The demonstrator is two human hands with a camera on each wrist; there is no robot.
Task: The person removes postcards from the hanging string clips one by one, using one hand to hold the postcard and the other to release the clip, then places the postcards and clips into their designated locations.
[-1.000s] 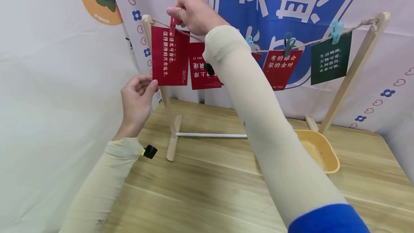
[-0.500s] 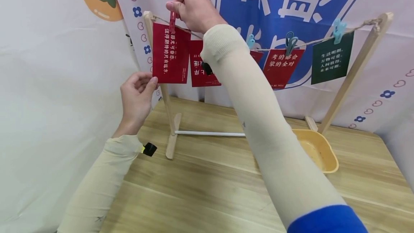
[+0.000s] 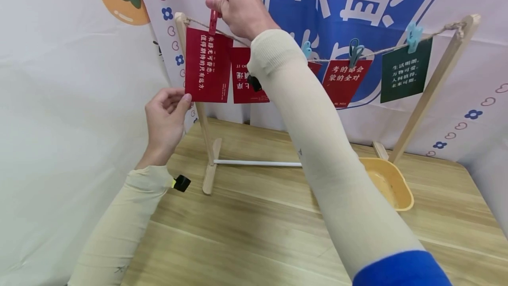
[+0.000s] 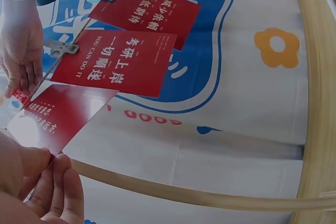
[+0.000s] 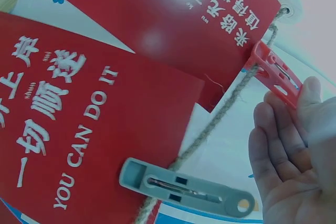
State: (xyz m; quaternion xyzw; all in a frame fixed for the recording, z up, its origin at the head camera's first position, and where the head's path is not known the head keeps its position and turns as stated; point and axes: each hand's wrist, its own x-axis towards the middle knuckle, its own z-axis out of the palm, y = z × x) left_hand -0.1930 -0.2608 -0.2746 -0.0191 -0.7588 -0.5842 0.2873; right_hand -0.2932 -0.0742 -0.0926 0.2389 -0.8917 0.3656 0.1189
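My right hand (image 3: 240,8) pinches a red clothespin (image 3: 213,22) at the upper edge of a red card (image 3: 214,69) with white writing. This card hangs at the left end of a twine line (image 5: 220,114), and the clothespin's mouth sits over the twine and card edge in the right wrist view. At the card's lower left corner, my left hand (image 3: 164,120) pinches it between thumb and fingers. Beside it, a second red card (image 4: 115,61) hangs from a grey-green clothespin (image 5: 186,188). My right forearm partly hides that card in the head view.
A wooden frame with a left post (image 3: 204,131) and right post (image 3: 432,92) carries the twine. Farther right hang another red card (image 3: 345,83) and a dark green card (image 3: 406,69). A yellow basin (image 3: 405,193) stands on the wooden table (image 3: 238,233), partly behind my right arm.
The red clothespin has risen slightly with my right hand and covers less of the card, so more of the writing's top shows. My left hand keeps its hold on the corner.
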